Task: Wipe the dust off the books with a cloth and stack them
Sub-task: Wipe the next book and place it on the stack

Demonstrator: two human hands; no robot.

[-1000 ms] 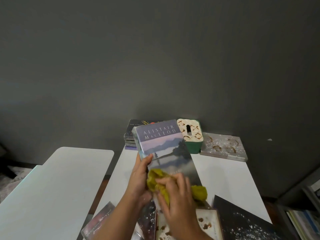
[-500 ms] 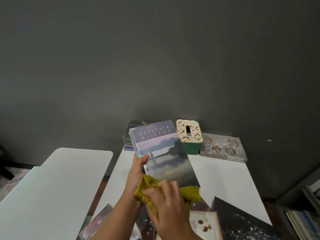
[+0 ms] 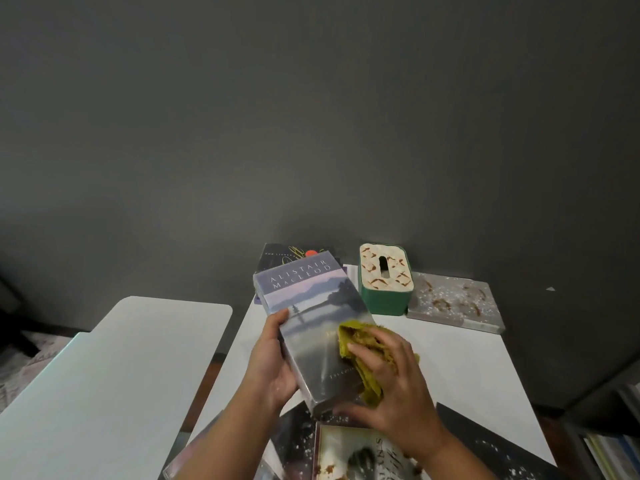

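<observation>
A: Entry, wiping step. The paperback (image 3: 313,327) with the misty lake cover is held tilted up above the white table (image 3: 460,368), its top end toward the wall. The yellow cloth (image 3: 363,358) lies bunched on the lower right of the cover.

B: Hands?

A: The left hand (image 3: 273,362) grips the spine side, thumb up on the cover's edge, fingers curled underneath. The right hand (image 3: 394,382) is spread fairly wide, fingers nearly straight, pressing the cloth flat to the cover; its thumb reaches the book's near bottom corner.

B: Risks from here?

A: My judgement only. The book is carried by one hand along one edge, so a hard sideways stroke could twist it out of that grip and drop it onto the dusty books (image 3: 353,455) lying below. The cloth is wadded (not folded flat), so it may push dust toward the edge and not lift it. Loose debris could also fall onto the books underneath, which look unwiped.

B: Surroundings?

A: A stack of books (image 3: 287,256) sits against the wall behind the held one, likely the destination. Just right of it stands a green tissue box (image 3: 384,299), its top littered with brown bits. Beyond that lies a grey book (image 3: 453,303), also strewn with debris. A second white table (image 3: 114,375) stands to the left.
</observation>
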